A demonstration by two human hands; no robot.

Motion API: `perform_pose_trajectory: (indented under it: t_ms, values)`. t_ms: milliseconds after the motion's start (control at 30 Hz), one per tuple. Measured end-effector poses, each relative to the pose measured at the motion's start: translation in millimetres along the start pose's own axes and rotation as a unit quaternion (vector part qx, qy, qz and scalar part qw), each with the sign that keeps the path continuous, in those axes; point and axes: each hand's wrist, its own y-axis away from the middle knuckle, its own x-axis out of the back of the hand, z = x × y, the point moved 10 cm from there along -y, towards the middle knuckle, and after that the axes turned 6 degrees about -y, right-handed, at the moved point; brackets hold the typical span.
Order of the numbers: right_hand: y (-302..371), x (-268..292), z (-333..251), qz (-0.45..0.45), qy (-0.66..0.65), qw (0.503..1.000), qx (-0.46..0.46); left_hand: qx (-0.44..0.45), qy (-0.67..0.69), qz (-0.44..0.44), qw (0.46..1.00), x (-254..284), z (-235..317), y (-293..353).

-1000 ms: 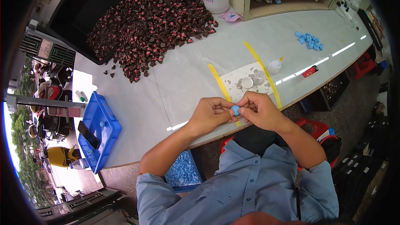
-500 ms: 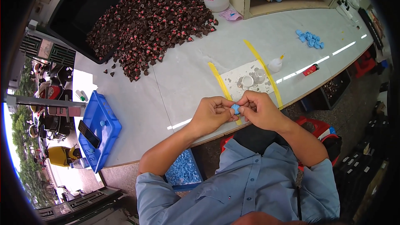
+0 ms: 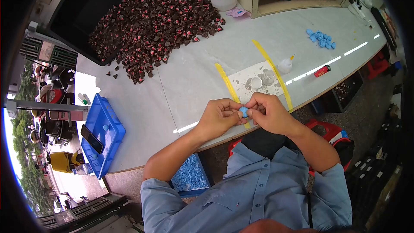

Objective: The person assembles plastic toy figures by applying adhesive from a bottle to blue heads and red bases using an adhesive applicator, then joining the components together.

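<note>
Between the fingertips of both hands is a small light-blue moulded piece [image 3: 243,111], partly covered by the fingers. My left hand [image 3: 220,118] pinches it from the left and my right hand [image 3: 268,114] from the right, just over the table's front edge. Beyond them lies a white sheet [image 3: 239,79] with grey spots, held by yellow tape strips [image 3: 227,82]. On it stand a small round white cup [image 3: 256,83] and a clear one beside it. Close by, to the right, is a small white squeeze bottle [image 3: 285,65] with a yellow tip.
A large heap of dark brown and pink pieces [image 3: 159,26] spills from a black bin. Blue pieces [image 3: 321,39] and a red lighter-like object [image 3: 321,71] lie at right. A blue tray [image 3: 115,121] holding a phone [image 3: 92,138] stands left; a box of blue pieces [image 3: 189,174] sits below the table.
</note>
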Motion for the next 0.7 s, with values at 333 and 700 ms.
perform_pose_trajectory:
  t_ms: [333,700]
  values:
    - [0.8,0.5,-1.0,0.021,-0.033,0.999,-0.012,0.005,-0.006,0.003,1.000,0.6,-1.6,-0.8]
    - [0.9,1.5,-0.4,0.027,-0.039,0.999,-0.014,0.005,0.006,0.002,1.000,2.5,-1.0,-2.7]
